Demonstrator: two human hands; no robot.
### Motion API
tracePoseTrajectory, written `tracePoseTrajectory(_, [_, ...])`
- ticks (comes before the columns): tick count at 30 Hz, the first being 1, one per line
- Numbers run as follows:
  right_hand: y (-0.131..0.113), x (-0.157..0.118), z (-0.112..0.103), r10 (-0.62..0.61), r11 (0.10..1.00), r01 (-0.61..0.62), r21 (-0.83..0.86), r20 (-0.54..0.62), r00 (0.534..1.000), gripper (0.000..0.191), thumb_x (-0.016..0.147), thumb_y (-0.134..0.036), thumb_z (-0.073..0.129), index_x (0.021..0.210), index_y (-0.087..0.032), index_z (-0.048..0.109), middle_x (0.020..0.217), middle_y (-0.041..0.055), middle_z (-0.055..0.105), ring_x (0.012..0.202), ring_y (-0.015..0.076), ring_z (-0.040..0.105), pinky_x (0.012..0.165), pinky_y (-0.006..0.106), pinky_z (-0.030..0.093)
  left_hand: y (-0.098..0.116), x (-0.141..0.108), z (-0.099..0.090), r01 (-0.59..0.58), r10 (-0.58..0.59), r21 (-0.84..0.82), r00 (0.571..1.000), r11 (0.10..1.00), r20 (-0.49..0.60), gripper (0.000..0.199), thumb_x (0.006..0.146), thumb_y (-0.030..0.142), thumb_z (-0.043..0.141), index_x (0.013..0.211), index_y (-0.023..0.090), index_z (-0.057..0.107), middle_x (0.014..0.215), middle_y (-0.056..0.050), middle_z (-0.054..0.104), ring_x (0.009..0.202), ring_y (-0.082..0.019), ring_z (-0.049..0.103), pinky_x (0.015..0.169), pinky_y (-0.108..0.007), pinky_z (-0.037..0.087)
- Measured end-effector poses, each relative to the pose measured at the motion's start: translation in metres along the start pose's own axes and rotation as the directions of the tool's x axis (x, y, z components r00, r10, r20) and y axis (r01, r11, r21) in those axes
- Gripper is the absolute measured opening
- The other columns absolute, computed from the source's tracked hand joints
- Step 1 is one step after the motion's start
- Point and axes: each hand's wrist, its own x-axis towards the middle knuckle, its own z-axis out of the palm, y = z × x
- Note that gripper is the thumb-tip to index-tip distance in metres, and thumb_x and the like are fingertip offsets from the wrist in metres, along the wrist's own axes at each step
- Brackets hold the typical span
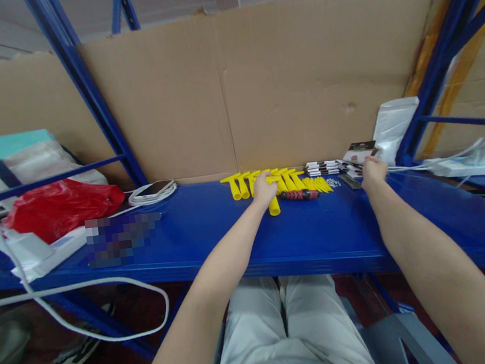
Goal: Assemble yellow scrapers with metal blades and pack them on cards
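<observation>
My left hand (265, 190) is closed around a yellow T-shaped plastic piece (274, 207), whose round tube end sticks out below the fingers. Behind and beside it stand several like yellow T-shaped pieces (243, 188) in a row. A red-and-black screwdriver handle (300, 195) lies just right of this hand, in front of small flat yellow pieces (317, 184). Off to the right, my right hand (374, 170) has its fingers pinched together at a pile of black-and-white packets (360, 146); what they grip is too small to make out.
Small silvery bits (333, 182) lie near black-and-white bundles (322, 168). A white pouch (395, 126) leans at the right post. On the left are a phone (157, 188) on a coiled cable, a red plastic bag (64, 208) and a power strip (63, 246). Cardboard (301, 82) walls the back.
</observation>
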Motion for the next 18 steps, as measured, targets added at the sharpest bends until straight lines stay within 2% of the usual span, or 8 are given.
tracePoseTrajectory(3, [-0.017,-0.007,0.0,0.108,0.984,-0.102,0.143,-0.031,0.994,0.033,0.077,-0.006,0.045,0.105,-0.005,0.062,0.081,0.0031,0.058,0.074,0.0109,0.056,0.07,0.024,0.047,-0.002,0.002,0.001,-0.009,0.009,0.006,1.0,1.0,-0.017,0.041,0.07,0.003,0.053,0.109,0.013,0.062,0.12,-0.01,0.063,0.116,-0.02,0.055,0.102,-0.028,0.037])
tracePoseTrajectory(7, [-0.039,-0.022,-0.001,0.206,0.935,-0.191,0.299,-0.019,0.978,0.015,0.07,-0.005,0.053,0.082,-0.008,0.062,0.068,-0.0019,0.051,0.066,0.0085,0.049,0.061,0.021,0.043,-0.005,0.004,0.002,-0.01,0.01,-0.014,0.999,1.0,-0.037,0.04,0.07,0.003,0.054,0.106,0.015,0.063,0.12,-0.01,0.063,0.117,-0.021,0.054,0.101,-0.028,0.038])
tracePoseTrajectory(10, [-0.055,-0.04,0.001,0.239,0.89,-0.256,0.378,0.092,0.967,0.006,0.067,-0.006,0.055,0.069,-0.011,0.058,0.065,-0.0013,0.053,0.062,0.0079,0.048,0.052,0.02,0.039,-0.006,0.006,0.003,-0.016,0.013,-0.048,0.998,0.999,-0.055,0.037,0.07,0.004,0.055,0.104,0.015,0.064,0.118,-0.01,0.064,0.114,-0.021,0.056,0.099,-0.029,0.039])
tracePoseTrajectory(11, [-0.059,-0.047,0.003,0.243,0.855,-0.299,0.423,0.183,0.953,0.008,0.067,-0.005,0.053,0.066,-0.012,0.058,0.067,-0.0007,0.055,0.062,0.0073,0.048,0.051,0.019,0.038,-0.007,0.006,0.003,-0.011,0.007,-0.064,0.998,0.998,-0.056,0.035,0.071,0.006,0.055,0.104,0.015,0.064,0.117,-0.01,0.065,0.112,-0.021,0.057,0.098,-0.03,0.04])
tracePoseTrajectory(14, [-0.067,-0.07,0.011,0.215,0.81,-0.4,0.43,0.417,0.883,0.016,0.07,-0.004,0.048,0.061,-0.013,0.058,0.071,0.0014,0.061,0.062,0.0069,0.049,0.05,0.018,0.038,-0.007,0.008,0.004,0.029,-0.037,-0.122,0.998,0.992,-0.059,0.025,0.076,0.015,0.056,0.1,0.017,0.064,0.106,-0.009,0.069,0.103,-0.021,0.061,0.091,-0.033,0.044])
tracePoseTrajectory(18, [-0.065,-0.095,0.021,0.141,0.864,-0.43,0.263,0.693,0.707,0.022,0.07,-0.004,0.046,0.062,-0.014,0.063,0.076,0.0062,0.067,0.068,0.0105,0.054,0.061,0.021,0.045,-0.008,0.012,0.004,0.053,-0.064,-0.206,0.997,0.977,-0.05,0.019,0.083,0.03,0.053,0.094,0.019,0.064,0.086,-0.006,0.072,0.091,-0.02,0.064,0.08,-0.032,0.046])
